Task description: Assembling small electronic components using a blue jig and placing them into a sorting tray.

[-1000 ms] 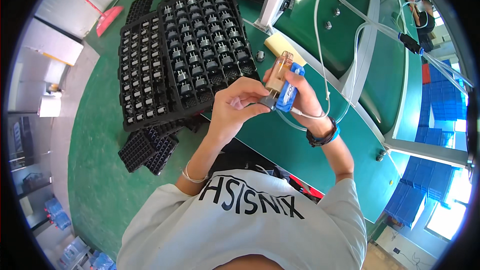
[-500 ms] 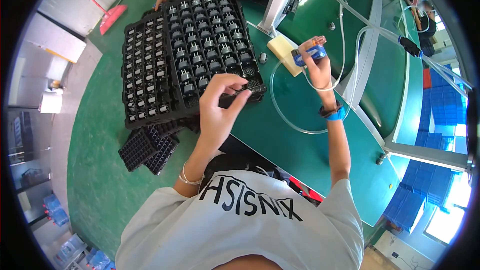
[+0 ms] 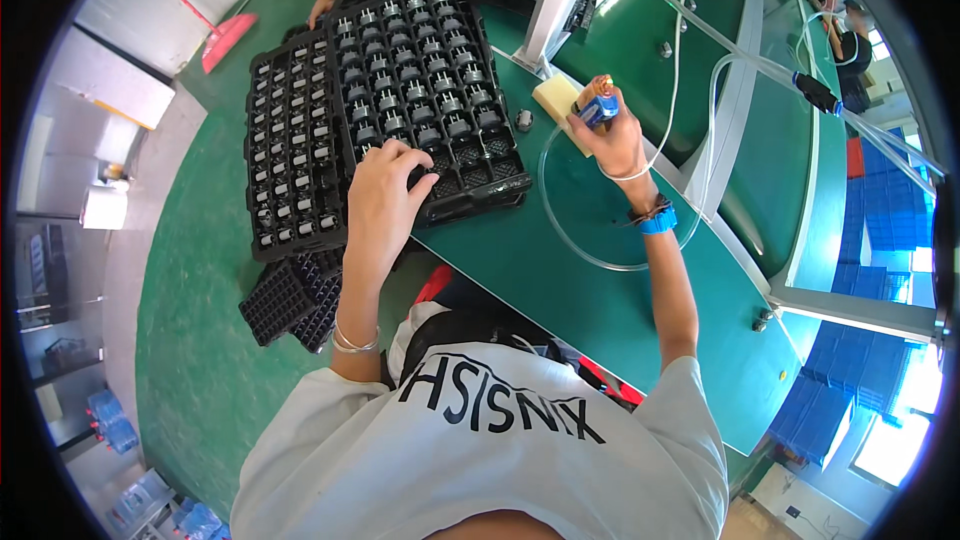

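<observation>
My left hand [image 3: 383, 190] is over the near edge of a large black compartment tray [image 3: 480, 202], fingertips and thumb closed on a dark power plug [image 3: 418, 176], which they partly cover. Rows of grey-black plugs [image 3: 458, 126] with upright metal pins fill most of the tray; several compartments along its near right side hold no plug. My right hand [image 3: 618, 145] grips a blue hand tool [image 3: 600, 110] with a brass-coloured tip, above the green tabletop. A thin pale cord passes by that wrist. Beside it lies a yellow sponge-like block [image 3: 558, 100].
Another black tray [image 3: 293, 145] with small light parts adjoins on the left; smaller trays [image 3: 275, 302] sit lower. One loose plug [image 3: 524, 120] is on the table. A clear hose [image 3: 575, 245] loops there. Another person's hand [image 3: 320, 12] touches the far trays. A metal post [image 3: 555, 15] stands behind.
My left hand has moved left along the tray's near edge, from its right corner to a plug. My right hand has shifted slightly left and lower, turning the blue tool.
</observation>
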Demonstrator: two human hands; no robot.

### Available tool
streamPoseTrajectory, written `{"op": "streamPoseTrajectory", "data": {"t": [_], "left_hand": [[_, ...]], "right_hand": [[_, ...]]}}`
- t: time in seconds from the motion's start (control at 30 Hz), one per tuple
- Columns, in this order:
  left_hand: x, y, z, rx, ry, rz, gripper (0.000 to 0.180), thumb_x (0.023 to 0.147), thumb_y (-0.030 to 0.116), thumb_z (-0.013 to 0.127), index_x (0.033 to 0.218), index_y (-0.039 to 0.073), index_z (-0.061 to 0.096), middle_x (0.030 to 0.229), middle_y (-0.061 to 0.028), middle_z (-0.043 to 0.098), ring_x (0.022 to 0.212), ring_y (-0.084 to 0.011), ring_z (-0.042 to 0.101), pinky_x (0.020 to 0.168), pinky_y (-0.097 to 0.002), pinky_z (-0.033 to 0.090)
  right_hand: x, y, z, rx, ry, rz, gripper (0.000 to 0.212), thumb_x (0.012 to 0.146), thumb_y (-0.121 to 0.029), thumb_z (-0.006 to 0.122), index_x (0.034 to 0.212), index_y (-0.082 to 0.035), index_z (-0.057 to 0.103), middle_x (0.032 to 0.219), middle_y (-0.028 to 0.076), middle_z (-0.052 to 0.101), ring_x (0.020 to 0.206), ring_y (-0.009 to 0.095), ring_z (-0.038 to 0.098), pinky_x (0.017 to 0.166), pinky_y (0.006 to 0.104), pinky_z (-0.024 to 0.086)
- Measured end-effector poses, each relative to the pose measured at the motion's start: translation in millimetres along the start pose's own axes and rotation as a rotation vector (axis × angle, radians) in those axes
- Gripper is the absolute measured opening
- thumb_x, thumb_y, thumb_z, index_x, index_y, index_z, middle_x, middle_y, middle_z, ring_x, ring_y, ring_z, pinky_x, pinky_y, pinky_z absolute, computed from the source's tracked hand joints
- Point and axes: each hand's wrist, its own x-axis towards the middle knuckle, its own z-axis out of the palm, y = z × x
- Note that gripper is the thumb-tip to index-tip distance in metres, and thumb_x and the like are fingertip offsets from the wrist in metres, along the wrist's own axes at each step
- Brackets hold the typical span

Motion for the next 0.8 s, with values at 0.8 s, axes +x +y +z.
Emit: {"op": "streamPoseTrajectory", "data": {"t": [0.8], "left_hand": [[-4,-18,-10,-0.124,0.084,-0.023,0.016,0.073,-0.001,0.06,0.088,0.002,0.053,0.087,-0.0099,0.055,0.083,-0.0268,0.053,0.075,-0.0324,0.043]], "right_hand": [[8,0,5,0.196,0.049,0.044,0.027,0.08,-0.016,0.06,0.101,-0.001,0.052,0.081,0.012,0.057,0.072,0.016,0.055,0.068,0.0299,0.047]]}}
